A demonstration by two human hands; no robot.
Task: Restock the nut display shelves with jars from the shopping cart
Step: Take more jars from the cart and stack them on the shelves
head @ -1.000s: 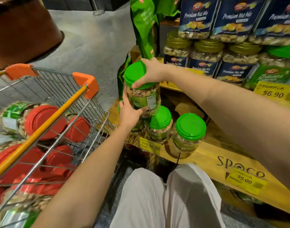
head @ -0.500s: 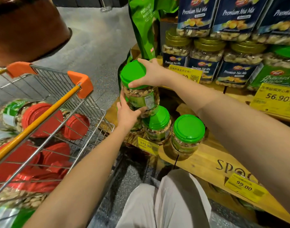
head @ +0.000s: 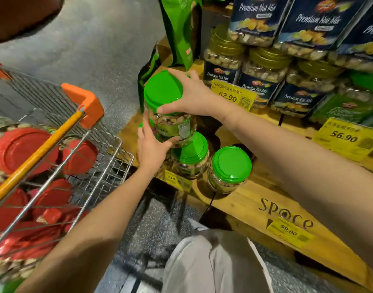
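A clear nut jar with a green lid [head: 163,94] is held above the low wooden shelf [head: 255,199]. My right hand [head: 194,96] grips its lid from the right side. My left hand [head: 152,144] cups its lower body from below. The jar sits on or just over other green-lidded jars; one [head: 192,153] stands right under it and another [head: 231,166] stands to the right. The shopping cart [head: 109,157] at the left holds several red-lidded nut jars [head: 22,149].
Blue "Premium Nut Mix" jars with gold lids [head: 265,66] are stacked on the upper shelf at the back right. A green bag [head: 181,28] hangs behind the held jar. Yellow price tags [head: 234,96] line the shelf edges. My knees in light trousers [head: 213,263] are below.
The held jar has stayed in both hands and shifted slightly left and down against the stacked jars. The view has tilted a little.
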